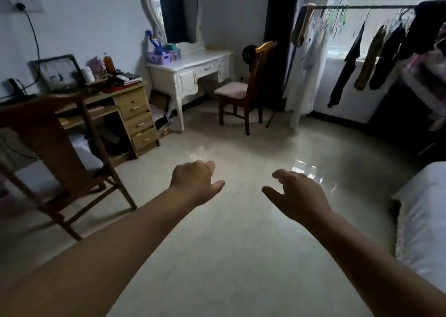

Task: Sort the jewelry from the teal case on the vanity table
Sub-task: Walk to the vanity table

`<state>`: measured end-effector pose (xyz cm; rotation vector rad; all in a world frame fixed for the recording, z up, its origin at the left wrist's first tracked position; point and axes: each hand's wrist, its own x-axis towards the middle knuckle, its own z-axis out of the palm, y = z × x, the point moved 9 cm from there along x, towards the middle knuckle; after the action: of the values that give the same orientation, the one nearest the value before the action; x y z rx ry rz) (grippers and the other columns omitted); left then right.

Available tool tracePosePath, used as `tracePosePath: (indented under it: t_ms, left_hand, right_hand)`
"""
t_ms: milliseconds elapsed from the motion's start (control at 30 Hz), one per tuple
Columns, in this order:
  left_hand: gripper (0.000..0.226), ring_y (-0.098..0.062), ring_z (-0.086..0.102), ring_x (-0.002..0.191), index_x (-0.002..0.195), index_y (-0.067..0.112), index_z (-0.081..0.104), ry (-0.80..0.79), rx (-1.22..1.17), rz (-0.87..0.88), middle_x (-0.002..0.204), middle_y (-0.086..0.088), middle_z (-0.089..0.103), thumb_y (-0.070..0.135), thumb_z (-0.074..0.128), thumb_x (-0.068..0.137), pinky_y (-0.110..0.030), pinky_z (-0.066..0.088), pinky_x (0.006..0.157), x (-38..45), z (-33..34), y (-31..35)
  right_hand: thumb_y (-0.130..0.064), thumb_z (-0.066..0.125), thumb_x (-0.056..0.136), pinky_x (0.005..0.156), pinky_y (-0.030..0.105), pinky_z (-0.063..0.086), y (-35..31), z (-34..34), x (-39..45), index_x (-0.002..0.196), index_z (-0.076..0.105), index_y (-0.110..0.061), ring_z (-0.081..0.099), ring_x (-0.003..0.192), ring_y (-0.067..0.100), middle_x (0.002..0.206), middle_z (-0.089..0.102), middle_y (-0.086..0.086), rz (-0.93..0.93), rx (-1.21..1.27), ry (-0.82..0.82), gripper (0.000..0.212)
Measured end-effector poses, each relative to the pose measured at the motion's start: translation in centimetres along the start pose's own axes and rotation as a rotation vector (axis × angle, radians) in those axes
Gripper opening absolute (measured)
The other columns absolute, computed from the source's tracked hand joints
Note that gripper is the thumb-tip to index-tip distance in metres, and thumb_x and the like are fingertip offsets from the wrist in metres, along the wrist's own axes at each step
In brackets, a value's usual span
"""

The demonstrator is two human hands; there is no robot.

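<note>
— Where was the teal case?

— The teal case [173, 47] stood far from the person, on the left back part of the white vanity table [193, 64], under the mirror [177, 10]. Its long side seemed to run along the wall, but it was too small to tell which way it faced.

— Were there containers?

— A purple basket [159, 56] stood just beside the case, with a blue and white thing upright in it.

— And the hands?

— The left hand [193, 180] and the right hand [298, 192] were stretched forward over the floor [241, 256], fingers loosely curled, holding nothing.

— What was around?

— A wooden chair [243, 87] with a pink cushion stood before the table, a wooden desk [130, 99] to the left, a clothes rack [362, 6] to the right.
</note>
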<state>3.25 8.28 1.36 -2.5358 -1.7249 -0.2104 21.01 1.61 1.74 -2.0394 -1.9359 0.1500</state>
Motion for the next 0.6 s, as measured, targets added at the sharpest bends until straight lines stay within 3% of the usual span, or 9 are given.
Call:
tracePosePath:
  t_ms: [167, 300, 600]
  left_hand:
    - [0.049, -0.025, 0.062, 0.098, 0.116, 0.018, 0.057, -0.117, -0.006, -0.109, 0.108, -0.005, 0.066, 0.055, 0.045, 0.086, -0.028, 0.037, 0.069, 1.9, 6.7, -3.4]
    - [0.048, -0.024, 0.062, 0.097, 0.113, 0.019, 0.059, -0.132, -0.032, -0.186, 0.105, -0.003, 0.067, 0.056, 0.046, 0.085, -0.027, 0.034, 0.069, 5.7, 10.3, -7.6]
    - [0.048, -0.027, 0.059, 0.101, 0.114, 0.017, 0.056, -0.215, -0.129, -0.234, 0.111, -0.005, 0.065, 0.055, 0.047, 0.085, -0.028, 0.037, 0.07, 27.4, 13.9, -14.4]
  right_hand:
    - [-0.045, 0.053, 0.086, 0.079, 0.03, 0.044, 2.4, 7.5, 2.6, 0.116, 0.056, -0.017, 0.058, 0.104, 0.023, 0.106, 0.066, 0.002, 0.086, 0.048, -0.109, 0.041]
    - [-0.044, 0.054, 0.086, 0.079, 0.031, 0.043, 3.1, 10.1, 7.9, 0.119, 0.053, -0.018, 0.057, 0.105, 0.024, 0.107, 0.065, 0.002, 0.117, 0.071, -0.096, 0.042]
    - [-0.041, 0.058, 0.085, 0.079, 0.032, 0.041, 3.8, 11.9, 30.5, 0.125, 0.05, -0.018, 0.054, 0.108, 0.024, 0.113, 0.063, 0.003, 0.191, 0.125, -0.043, 0.047]
